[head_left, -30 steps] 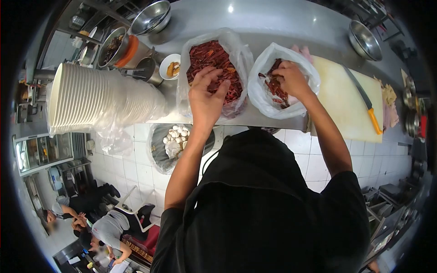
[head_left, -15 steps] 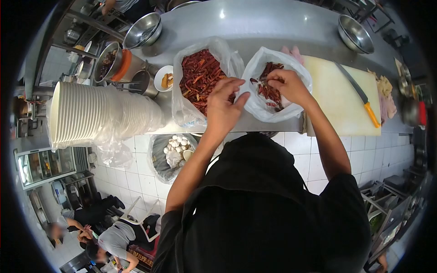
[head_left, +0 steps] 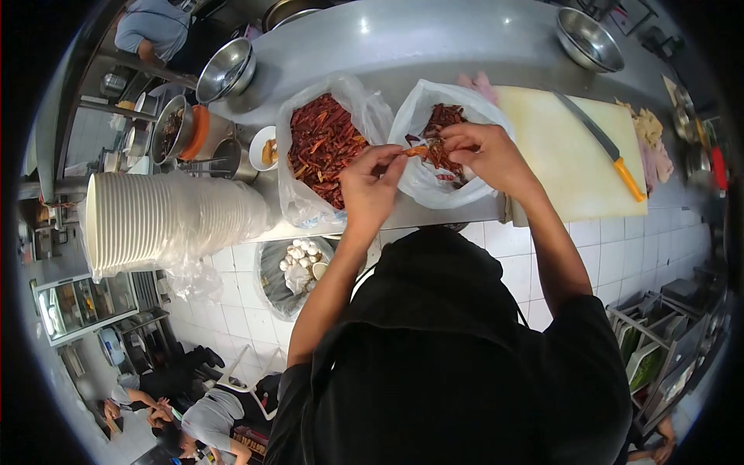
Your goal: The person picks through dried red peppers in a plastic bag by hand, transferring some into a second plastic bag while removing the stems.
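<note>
At the steel counter (head_left: 434,46), seen from the head camera, the person's left hand (head_left: 370,190) has left the large bag (head_left: 322,147) of red chillies, where it was digging a second ago, and swung across to meet the right hand (head_left: 484,155) at the mouth of the small bag (head_left: 422,182). Both hands now pinch one dried chilli (head_left: 415,151), fingertips closed on either end, held just above the small bag's rim. By the look of it, one pod is being worked before it joins the darker pile inside. The knife (head_left: 601,143) lies untouched on the cutting board (head_left: 573,186) to the right, and a stack of white bowls (head_left: 155,217) sits to the left.
</note>
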Demonstrator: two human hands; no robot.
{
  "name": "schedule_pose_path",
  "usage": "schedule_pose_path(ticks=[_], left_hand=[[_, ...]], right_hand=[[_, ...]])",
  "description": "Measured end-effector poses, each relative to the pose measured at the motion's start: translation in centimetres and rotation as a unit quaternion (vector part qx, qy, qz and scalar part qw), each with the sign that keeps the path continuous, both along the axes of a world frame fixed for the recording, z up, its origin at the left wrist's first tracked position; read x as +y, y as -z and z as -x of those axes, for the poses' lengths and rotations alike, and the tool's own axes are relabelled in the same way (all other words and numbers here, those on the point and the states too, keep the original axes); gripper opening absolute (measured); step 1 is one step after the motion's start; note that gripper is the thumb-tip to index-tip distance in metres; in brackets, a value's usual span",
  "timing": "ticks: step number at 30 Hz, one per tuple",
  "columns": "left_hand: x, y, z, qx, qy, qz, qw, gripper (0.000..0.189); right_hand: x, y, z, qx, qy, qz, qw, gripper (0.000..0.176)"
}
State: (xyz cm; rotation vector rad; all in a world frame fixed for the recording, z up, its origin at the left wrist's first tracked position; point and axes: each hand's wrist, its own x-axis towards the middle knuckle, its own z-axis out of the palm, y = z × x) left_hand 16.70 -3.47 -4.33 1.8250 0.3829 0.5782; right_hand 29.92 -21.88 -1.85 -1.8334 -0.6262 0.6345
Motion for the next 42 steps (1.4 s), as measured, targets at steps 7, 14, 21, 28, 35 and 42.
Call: schedule_pose_path(ticks=[7,14,21,28,35,42], left_hand=[[6.8,1.8,2.7,0.003,-0.166,0.070,0.984,0.018],[9.2,1.2,3.6,0.040,-0.229,-0.128,0.964,0.033],[6.8,-0.6,4.4,-0.005,-0.174,-0.067,0.982,0.032],[5.7,-1.8,4.6,-0.008,-0.152,-0.037,0.988,0.029],[3.7,-0.7,5.4,0.015,-0.113,-0.023,0.993,0.025],[3.4,0.0,5.2,0.081,-0.136,-0.019,0.987,0.020]], right_hand=[[0.1,6.7,-2.5,-0.318,-0.050,0.124,0.939,0.019],[4.6,9.4,-2.5,-0.345,-0.170,0.143,0.912,0.018],[5.5,9.0,-3.3,-0.383,-0.238,0.197,0.870,0.014],[4.4,8.2,-5.3,-0.344,-0.217,0.180,0.895,0.014],[3.3,2.0,-4.5,-0.239,-0.142,0.147,0.949,0.018],[10.3,-1.2,-0.9,-0.188,-0.083,-0.027,0.978,0.025]])
